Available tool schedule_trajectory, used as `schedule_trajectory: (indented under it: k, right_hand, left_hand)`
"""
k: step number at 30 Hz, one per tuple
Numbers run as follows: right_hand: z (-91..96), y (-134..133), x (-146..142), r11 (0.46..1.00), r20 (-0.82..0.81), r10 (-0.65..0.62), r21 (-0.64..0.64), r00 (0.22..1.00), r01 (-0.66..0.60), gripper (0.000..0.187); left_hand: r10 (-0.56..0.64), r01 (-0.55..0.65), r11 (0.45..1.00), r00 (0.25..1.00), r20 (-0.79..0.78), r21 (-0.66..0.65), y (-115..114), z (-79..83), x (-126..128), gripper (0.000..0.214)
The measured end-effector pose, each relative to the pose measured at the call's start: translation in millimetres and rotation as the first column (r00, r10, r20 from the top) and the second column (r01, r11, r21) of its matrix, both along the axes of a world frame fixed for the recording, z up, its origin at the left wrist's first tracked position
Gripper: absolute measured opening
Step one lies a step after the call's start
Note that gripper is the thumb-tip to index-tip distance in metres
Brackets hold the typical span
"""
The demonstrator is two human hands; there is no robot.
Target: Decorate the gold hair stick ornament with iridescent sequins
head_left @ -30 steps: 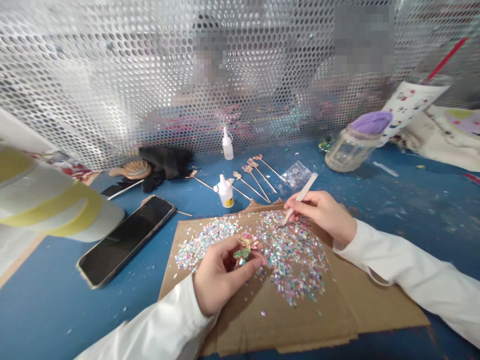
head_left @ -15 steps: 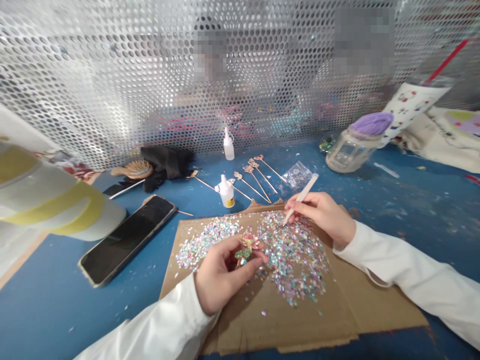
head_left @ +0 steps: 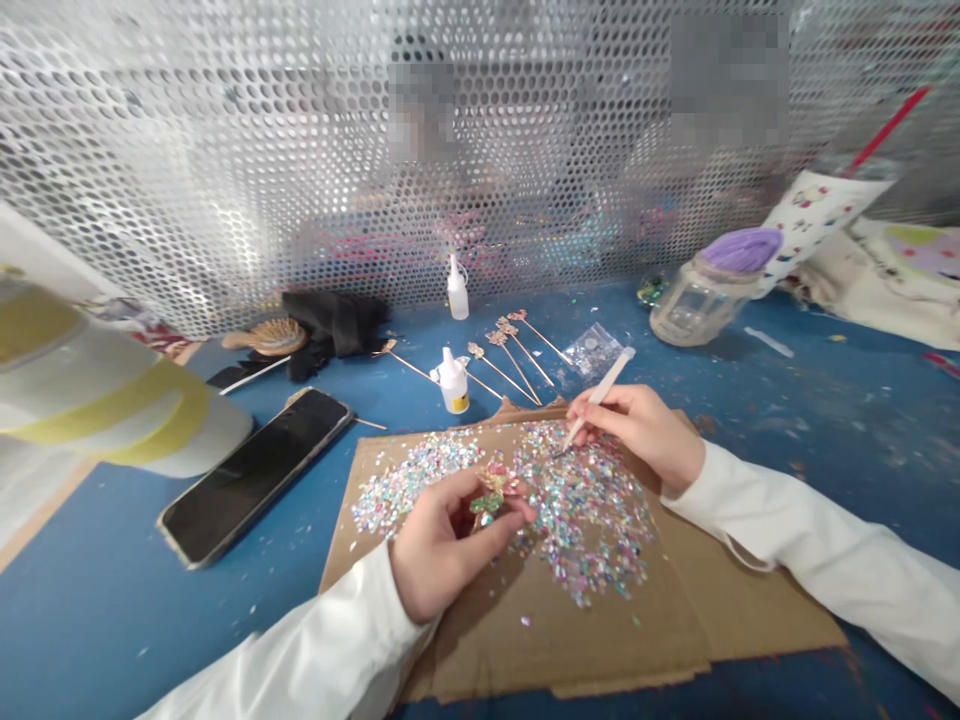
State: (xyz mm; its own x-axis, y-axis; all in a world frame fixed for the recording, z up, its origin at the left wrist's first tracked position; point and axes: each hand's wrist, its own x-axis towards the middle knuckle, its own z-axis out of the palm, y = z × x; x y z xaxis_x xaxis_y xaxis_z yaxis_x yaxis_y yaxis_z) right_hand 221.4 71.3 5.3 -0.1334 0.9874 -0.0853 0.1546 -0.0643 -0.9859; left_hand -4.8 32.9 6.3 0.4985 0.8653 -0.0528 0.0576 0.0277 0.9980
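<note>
My left hand (head_left: 450,545) is closed around a small pink and green flower ornament (head_left: 495,487), holding it just above the cardboard; the ornament's lower part is hidden by my fingers. In a pinch, my right hand (head_left: 637,425) grips slim white tweezers (head_left: 602,392) whose dark, thin tip points down at the sequins. The loose, shiny sequins (head_left: 592,520) lie in a wide patch under the tip. Another patch of sequins (head_left: 420,480) spreads to the left, beside my left hand. Both patches rest on a brown cardboard sheet (head_left: 600,640).
Behind the cardboard stand two glue bottles (head_left: 454,388), near several flower-topped sticks (head_left: 517,365) and a small clear bag (head_left: 595,348). A phone (head_left: 255,480) and a large tumbler (head_left: 112,390) are at left. A purple-lidded jar (head_left: 705,295) stands right, before a perforated metal panel (head_left: 300,180).
The view has shifted very slightly. My right hand and the tweezers have moved a little left, with the tip still down at the sequins. My left hand holds the ornament almost unchanged.
</note>
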Motion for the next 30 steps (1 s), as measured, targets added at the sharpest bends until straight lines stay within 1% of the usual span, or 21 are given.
schedule_trajectory:
  k: [4,14,22,26,30]
  right_hand:
    - [1.0,-0.1,0.3,1.0,0.001,0.001,-0.002,1.0,-0.001,0.025]
    - [0.3,-1.4,0.5,1.0,-0.016,-0.017,-0.015,1.0,0.016,0.024]
    - [2.9,-2.1,-1.2,1.0,-0.019,-0.002,-0.031,1.0,0.001,0.022]
    - [0.6,-2.4,-0.9,1.0,-0.024,-0.009,-0.024,1.0,0.008,0.021]
    - [-3.3,-1.1,-0.4,1.0,-0.036,-0.025,-0.008,0.999,0.025,0.022]
  left_hand:
    - [-0.004,0.004,1.0,1.0,0.017,0.005,0.1,-0.7,0.2,0.012]
    - [-0.005,0.006,1.0,0.999,0.034,-0.03,0.0,1.9,1.1,0.011]
    - [-0.002,0.002,0.999,1.0,0.011,-0.035,-0.5,1.3,0.7,0.012]
    - [-0.009,0.01,0.999,1.0,0.021,-0.045,-0.2,1.1,0.6,0.012]
    - [-0.008,0.008,1.0,1.0,0.008,-0.025,0.6,0.8,1.1,0.012]
